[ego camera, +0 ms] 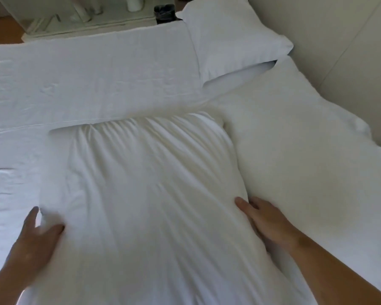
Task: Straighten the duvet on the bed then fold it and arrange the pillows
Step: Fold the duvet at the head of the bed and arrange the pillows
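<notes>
A white creased pillow (145, 190) lies in the middle of the bed, long side running away from me. My left hand (34, 243) grips its left edge, thumb on top. My right hand (266, 221) presses against its right side, fingers tucked between it and a second white pillow (290, 137) lying to the right. A third pillow (231, 38) sits at the far right corner by the headboard. The white duvet (86, 84) is spread flat across the bed to the left, with a folded edge showing.
A pale padded headboard (339, 36) runs along the right. Beyond the bed's far edge stand a white bedside unit (59, 29) holding several items and a black container (164, 14). Wooden floor shows at the top left.
</notes>
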